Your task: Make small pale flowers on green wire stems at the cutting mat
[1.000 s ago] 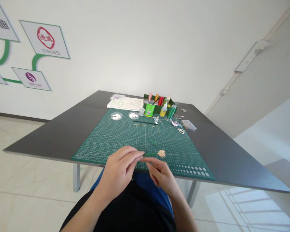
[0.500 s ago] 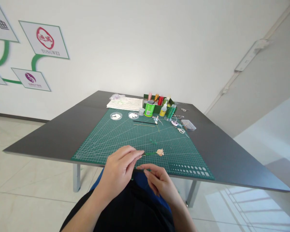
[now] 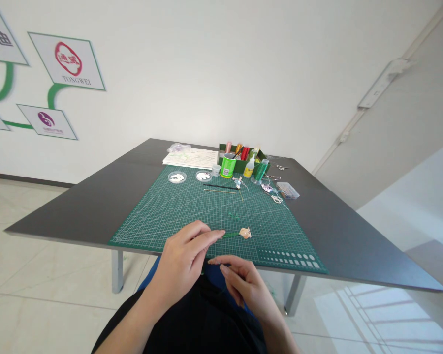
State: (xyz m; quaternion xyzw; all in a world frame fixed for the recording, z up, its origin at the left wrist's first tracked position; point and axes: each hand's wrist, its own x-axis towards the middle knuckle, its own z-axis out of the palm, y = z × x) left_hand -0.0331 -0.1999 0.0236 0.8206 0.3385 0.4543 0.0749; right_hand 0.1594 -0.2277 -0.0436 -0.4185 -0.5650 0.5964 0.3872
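Observation:
My left hand point(image 3: 186, 253) is closed over the green stem of a small artificial flower point(image 3: 245, 233), just above the near edge of the cutting mat point(image 3: 155, 216). The pale peach bloom points right, clear of the fingertips; the hand hides the far end of the stem. Below the stem, close to the table edge, my right hand point(image 3: 243, 278) has its thumb and forefinger drawn together. Whatever lies between them is too small to make out. Some green scraps point(image 3: 234, 216) lie on the mat beyond the bloom.
Farther back are two shallow dishes point(image 3: 177, 177), a black rod point(image 3: 220, 186), a green can point(image 3: 228, 166), a glue bottle point(image 3: 249, 167) and a green thread spool point(image 3: 261, 170). White scissors point(image 3: 276, 198) and a clear plastic box point(image 3: 288, 190) lie on the right.
My left fingertips have slid slightly right along the stem toward the bloom. The right thumb and forefinger have shifted a little, and the bloom has turned slightly.

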